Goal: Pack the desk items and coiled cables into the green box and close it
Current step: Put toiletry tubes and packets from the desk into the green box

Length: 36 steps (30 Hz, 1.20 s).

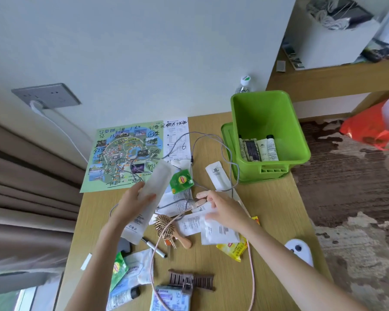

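The left hand (133, 204) was clamped round a long white packet (154, 182). The grey cable (194, 149) ran loose through the pile, so lifting sachets could have snagged it. The right hand (226, 209) curled onto a sachet (220, 233); gripped or not, I couldn't tell. The green box (270, 117) stood open, far right on the desk, with bottles (270, 149) inside.

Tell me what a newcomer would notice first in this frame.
The bright green box stands open at the far right of the desk, with a few toiletry bottles inside. Mid-desk, the left grip holds a long white packet, while the right grip touches flat white packets. A scribbled-on colourful map lies at the far left.
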Tool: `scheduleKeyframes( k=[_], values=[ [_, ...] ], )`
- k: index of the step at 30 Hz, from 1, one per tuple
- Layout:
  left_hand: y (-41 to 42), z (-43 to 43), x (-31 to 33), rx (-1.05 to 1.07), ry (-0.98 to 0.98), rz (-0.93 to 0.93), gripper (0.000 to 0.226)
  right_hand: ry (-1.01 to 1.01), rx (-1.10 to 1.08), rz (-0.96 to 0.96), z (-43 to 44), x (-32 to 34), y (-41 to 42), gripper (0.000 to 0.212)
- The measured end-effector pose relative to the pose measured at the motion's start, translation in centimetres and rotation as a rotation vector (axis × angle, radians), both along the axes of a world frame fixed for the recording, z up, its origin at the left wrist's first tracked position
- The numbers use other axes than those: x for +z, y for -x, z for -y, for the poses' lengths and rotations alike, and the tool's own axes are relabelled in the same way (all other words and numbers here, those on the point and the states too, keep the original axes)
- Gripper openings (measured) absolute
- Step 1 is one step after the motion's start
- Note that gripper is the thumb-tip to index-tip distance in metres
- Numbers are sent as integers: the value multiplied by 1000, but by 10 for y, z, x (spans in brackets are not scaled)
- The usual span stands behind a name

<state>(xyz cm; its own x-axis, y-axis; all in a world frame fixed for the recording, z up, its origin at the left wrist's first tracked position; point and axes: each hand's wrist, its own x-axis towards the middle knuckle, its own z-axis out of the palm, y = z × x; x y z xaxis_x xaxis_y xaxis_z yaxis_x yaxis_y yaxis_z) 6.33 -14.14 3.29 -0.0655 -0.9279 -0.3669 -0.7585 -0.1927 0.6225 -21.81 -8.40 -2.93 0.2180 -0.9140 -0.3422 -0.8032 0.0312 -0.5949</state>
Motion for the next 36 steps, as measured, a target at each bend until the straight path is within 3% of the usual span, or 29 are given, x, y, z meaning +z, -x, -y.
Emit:
scheduleKeyframes(
  k=[5, 7, 9, 11, 14, 21, 27, 33, 36],
  values=[
    [-13, 1, -20, 28, -53, 7, 38, 107, 265, -296, -17, -11, 0, 96],
    [-11, 3, -27, 18, -57, 41, 41, 120, 310, -345, -26, -18, 1, 110],
    [-6, 6, -31, 6, -34, 62, 31, 149, 339, -381, -32, -23, 1, 117],
    [0, 9, -33, -34, -4, 93, 14, 171, 346, -408, -34, -25, -1, 117],
    [8, 12, -37, -81, 5, 127, 11, 174, 349, -443, -32, -23, -8, 112],
    [17, 13, -56, -235, -46, 366, 65, 116, 317, -425, -36, -17, -16, 67],
    [29, 8, -63, -319, 33, 559, 72, 28, 231, -354, -40, -11, -17, 52],
    [34, 8, -66, -251, 93, 470, 56, 32, 333, -394, -44, -14, -9, 81],
    [37, 4, -68, -246, 132, 483, 41, 82, 372, -492, -48, -18, -12, 84]
  ],
)
